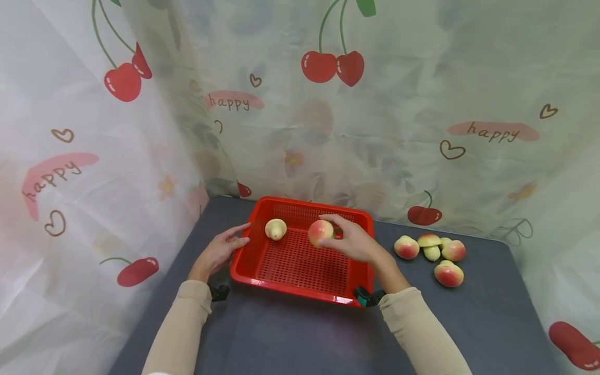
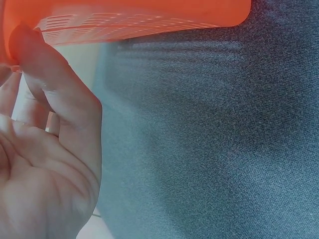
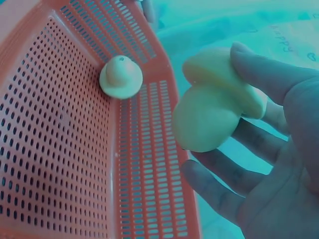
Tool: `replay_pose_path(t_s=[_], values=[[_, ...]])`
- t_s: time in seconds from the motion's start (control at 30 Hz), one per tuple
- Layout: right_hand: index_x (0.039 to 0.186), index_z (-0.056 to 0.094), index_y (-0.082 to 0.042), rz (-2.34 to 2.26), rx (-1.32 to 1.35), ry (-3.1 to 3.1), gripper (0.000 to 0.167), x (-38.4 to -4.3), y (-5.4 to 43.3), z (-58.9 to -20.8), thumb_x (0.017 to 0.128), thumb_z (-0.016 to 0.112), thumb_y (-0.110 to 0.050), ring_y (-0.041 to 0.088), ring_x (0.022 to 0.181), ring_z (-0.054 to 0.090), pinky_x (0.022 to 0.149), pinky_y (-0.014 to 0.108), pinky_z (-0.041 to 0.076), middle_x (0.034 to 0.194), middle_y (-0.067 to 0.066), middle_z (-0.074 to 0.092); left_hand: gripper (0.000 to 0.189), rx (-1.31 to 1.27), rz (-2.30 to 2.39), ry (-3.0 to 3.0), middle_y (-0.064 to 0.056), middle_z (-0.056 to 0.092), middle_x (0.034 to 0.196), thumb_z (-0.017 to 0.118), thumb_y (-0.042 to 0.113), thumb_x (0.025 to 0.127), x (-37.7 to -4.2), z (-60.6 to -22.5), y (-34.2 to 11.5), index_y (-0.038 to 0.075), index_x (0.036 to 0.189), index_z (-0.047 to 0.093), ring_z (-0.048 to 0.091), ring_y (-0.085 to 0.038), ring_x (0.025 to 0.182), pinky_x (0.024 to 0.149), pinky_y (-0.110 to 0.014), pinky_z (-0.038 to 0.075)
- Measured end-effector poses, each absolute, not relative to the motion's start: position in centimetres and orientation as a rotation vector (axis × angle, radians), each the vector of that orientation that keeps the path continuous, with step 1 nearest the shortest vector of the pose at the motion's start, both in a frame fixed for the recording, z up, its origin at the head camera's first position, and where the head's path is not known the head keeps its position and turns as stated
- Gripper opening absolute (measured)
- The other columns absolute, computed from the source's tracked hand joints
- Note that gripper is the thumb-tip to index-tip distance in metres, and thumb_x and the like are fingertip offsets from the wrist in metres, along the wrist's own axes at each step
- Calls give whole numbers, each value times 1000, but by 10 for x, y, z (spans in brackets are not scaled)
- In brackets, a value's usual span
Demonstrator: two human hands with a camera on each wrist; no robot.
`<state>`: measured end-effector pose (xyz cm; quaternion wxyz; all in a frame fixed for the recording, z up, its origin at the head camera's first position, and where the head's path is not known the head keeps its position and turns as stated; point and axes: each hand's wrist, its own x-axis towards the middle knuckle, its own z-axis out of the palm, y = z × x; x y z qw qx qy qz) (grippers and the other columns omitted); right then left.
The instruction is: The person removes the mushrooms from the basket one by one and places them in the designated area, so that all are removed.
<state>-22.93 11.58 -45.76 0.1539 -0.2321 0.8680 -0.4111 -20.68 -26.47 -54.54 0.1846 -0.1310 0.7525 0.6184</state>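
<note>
My right hand (image 1: 354,239) grips a toy mushroom (image 1: 321,232) by its cap, above the red plastic basket (image 1: 300,298). In the right wrist view the thumb presses one side of the held mushroom (image 3: 207,117), with fingers behind it; its rounded stem points away from the palm. A second toy mushroom (image 1: 275,229) lies inside the basket at the left, its pale stem facing up. At the basket's left rim is my left hand (image 1: 221,251). The left wrist view has its thumb (image 2: 55,69) on the rim and its fingers partly hidden behind.
Several more toy mushrooms with red and yellow caps, one of them a mushroom on its side (image 1: 448,274), lie to the right of the basket. The dark grey table (image 1: 300,338) carries everything. A printed curtain (image 1: 403,104) hangs behind and beside it.
</note>
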Motion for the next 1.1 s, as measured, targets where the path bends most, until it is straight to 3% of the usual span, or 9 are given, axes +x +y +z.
replay_pose_path(t_s=[0.27, 0.47, 0.77, 1.1], values=[[150, 46, -29, -1293, -613, 2550, 66, -222, 140, -462, 93, 74, -44, 31, 120, 63, 88, 40, 58, 138, 6, 60, 59, -363, 1736, 2131, -17, 65, 131, 67, 37, 98, -207, -546, -264, 39, 153, 45, 73, -27, 104, 86, -48, 63], [150, 47, -31, -1402, -519, 2595, 65, -216, 163, -463, 93, 74, -42, 28, 116, 63, 87, 38, 55, 134, 5, 63, 59, -357, 1746, 2117, -17, 64, 132, 68, 36, 98, -207, -546, -263, 40, 152, 45, 73, -28, 106, 87, -48, 63], [157, 38, -23, -1476, -372, 2613, 72, -210, 192, -466, 95, 72, -39, 31, 117, 61, 84, 32, 57, 139, 13, 60, 59, -372, 1746, 2114, -16, 64, 131, 69, 37, 97, -206, -547, -264, 40, 152, 46, 72, -28, 107, 88, -48, 63], [156, 39, -21, -1493, -232, 2698, 70, -198, 220, -476, 96, 71, -40, 32, 119, 61, 85, 28, 54, 142, 15, 58, 59, -372, 1750, 2110, -16, 64, 131, 68, 37, 98, -207, -547, -264, 41, 152, 46, 73, -28, 106, 88, -48, 63]])
